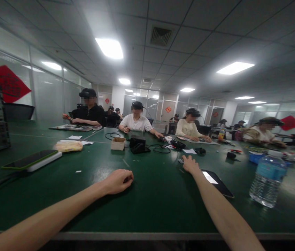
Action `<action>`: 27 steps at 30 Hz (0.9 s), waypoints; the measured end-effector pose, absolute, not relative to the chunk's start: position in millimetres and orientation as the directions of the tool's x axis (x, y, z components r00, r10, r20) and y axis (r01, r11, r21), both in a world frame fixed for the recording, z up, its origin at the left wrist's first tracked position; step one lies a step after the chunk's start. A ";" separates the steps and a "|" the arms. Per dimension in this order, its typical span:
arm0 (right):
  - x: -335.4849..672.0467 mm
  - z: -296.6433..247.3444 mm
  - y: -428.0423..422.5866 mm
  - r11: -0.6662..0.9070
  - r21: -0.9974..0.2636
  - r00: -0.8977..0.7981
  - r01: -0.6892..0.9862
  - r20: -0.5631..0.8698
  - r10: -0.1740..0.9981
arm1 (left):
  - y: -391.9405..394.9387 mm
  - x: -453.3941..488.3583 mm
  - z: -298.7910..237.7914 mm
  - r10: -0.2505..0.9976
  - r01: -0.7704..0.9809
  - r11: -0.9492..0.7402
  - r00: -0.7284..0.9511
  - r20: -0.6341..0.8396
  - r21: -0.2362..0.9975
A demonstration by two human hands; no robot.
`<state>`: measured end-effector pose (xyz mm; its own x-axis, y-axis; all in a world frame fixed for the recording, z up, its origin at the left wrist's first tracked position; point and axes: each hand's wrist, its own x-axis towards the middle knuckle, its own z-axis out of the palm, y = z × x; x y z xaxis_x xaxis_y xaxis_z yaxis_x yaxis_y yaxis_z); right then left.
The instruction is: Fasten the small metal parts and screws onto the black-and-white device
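My left hand [119, 180] rests on the green table [147, 209], its fingers curled into a loose fist with nothing showing in them. Farther out and to the right, my right hand [189, 164] reaches over the tabletop with its fingers apart. Right by its fingertips lies a small grey object [180, 161], too small to name; whether they touch it I cannot tell. Beside my right forearm is a flat black tablet-like slab [224, 186] with a white paper [210, 177] on it, partly hidden by the arm.
A water bottle [269, 179] stands at right by a blue tray [255, 158]. Ahead are a small cardboard box [118, 143], a black device [137, 143] and cables. At left lie a phone [32, 158] and a wrapped packet [68, 146]. Several people sit across the table.
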<state>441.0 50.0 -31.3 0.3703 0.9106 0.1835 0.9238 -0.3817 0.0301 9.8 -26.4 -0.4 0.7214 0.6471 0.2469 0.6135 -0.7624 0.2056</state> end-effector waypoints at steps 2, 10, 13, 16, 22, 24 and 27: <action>441.2 -31.2 50.4 -0.374 0.040 0.362 0.926 0.175 0.915 | -24.6 9.7 -2.2 0.645 0.610 -0.764 0.723 0.247 0.210; 445.7 -30.8 53.5 -0.364 0.041 0.354 0.931 0.146 0.924 | -19.0 10.2 -6.3 0.639 0.612 -0.769 0.726 0.255 0.185; 447.1 -29.7 52.0 -0.363 0.023 0.356 0.931 0.149 0.922 | -18.9 9.4 -5.9 0.635 0.606 -0.772 0.729 0.254 0.191; 447.9 -29.6 52.0 -0.360 0.016 0.355 0.933 0.139 0.925 | -19.7 9.2 -4.7 0.636 0.603 -0.772 0.733 0.243 0.201; 448.4 -31.3 54.1 -0.363 0.007 0.360 0.932 0.114 0.926 | -23.8 11.3 -0.9 0.644 0.620 -0.765 0.731 0.227 0.174; 448.6 -31.5 54.3 -0.361 0.002 0.359 0.932 0.116 0.926 | -25.3 12.1 0.4 0.646 0.624 -0.763 0.731 0.221 0.168; 448.7 -31.9 54.9 -0.356 0.001 0.353 0.935 0.113 0.929 | -27.0 12.4 1.9 0.650 0.629 -0.760 0.727 0.220 0.165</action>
<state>448.7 54.9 -31.9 0.3532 0.9287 0.1131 0.9346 -0.3556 0.0015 12.4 -27.0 1.9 0.7274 0.6499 0.2202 0.6289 -0.7598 0.1649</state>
